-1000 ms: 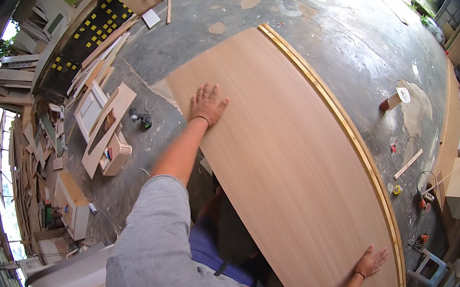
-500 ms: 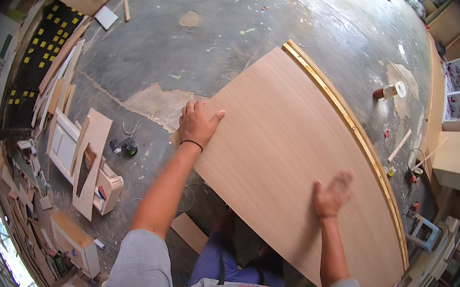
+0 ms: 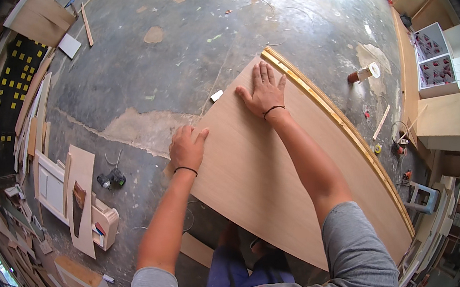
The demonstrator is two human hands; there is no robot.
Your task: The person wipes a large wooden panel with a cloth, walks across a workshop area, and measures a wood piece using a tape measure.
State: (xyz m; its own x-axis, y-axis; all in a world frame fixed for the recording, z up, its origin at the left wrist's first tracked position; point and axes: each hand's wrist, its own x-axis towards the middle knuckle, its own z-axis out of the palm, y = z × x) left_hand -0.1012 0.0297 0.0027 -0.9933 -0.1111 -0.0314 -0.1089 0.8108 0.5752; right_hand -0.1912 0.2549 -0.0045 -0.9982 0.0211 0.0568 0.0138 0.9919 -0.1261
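Lying under right grip (image 3: 264, 94): wooden panel (image 3: 269, 184), left grip (image 3: 188, 150) at corner.

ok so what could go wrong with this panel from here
The left hand is at the wooden panel's left end, so its fingers might get pinched or splintered if the panel shifts.

The right hand lies flat beside the pale edge strip, which could scrape it if it slides.

The person's blue trousers show close to the near edge; a slip might knock the legs.
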